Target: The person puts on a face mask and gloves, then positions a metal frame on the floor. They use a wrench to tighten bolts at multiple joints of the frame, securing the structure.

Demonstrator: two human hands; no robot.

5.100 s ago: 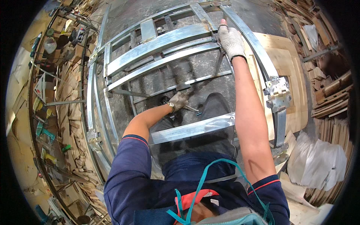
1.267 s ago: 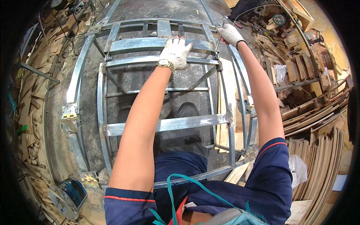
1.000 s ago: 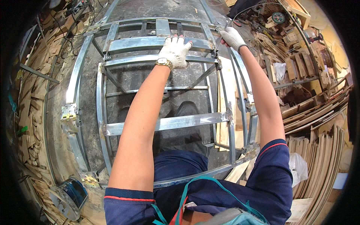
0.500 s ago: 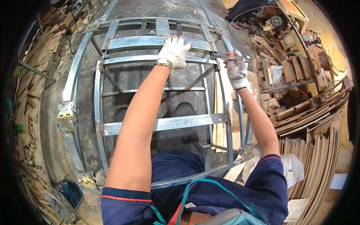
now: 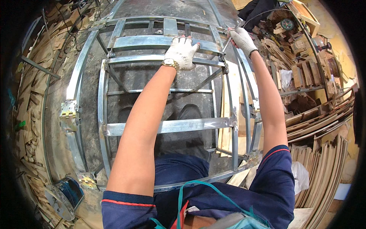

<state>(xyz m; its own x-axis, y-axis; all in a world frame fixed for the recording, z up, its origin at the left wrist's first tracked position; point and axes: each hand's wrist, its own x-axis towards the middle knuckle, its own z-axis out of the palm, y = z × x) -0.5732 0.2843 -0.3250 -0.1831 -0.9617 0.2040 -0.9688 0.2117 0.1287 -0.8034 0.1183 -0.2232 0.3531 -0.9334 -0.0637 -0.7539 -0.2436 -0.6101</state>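
My left hand (image 5: pixel 181 53), in a white knitted glove with bare fingertips, presses on the metal frame (image 5: pixel 171 126) of welded square tubes. Its fingers spread over the wide crossbar (image 5: pixel 141 43), and the palm lies across the narrower bar just nearer me. At the frame's far right corner, my right hand (image 5: pixel 243 40), in a similar glove, closes around a slim metal wrench (image 5: pixel 226 46). The wrench slants down toward the joint where the crossbars meet the side tube. My fingers partly hide it, and I cannot make out what its tip touches.
Brass-coloured hinges (image 5: pixel 69 110) sit on the outer frame's left side. Scrap wood (image 5: pixel 32 126) lines the left, beside a metal spool (image 5: pixel 65 198). At the right stand stacked wood strips (image 5: pixel 320 168) and a rack of wooden blocks (image 5: pixel 305 72). A plastic bag (image 5: pixel 300 175) lies near my right sleeve.
My right hand has moved farther away and turned, swinging the wrench from roughly level to a steep slant. The left hand stays on the crossbar. The whole view has shifted slightly.
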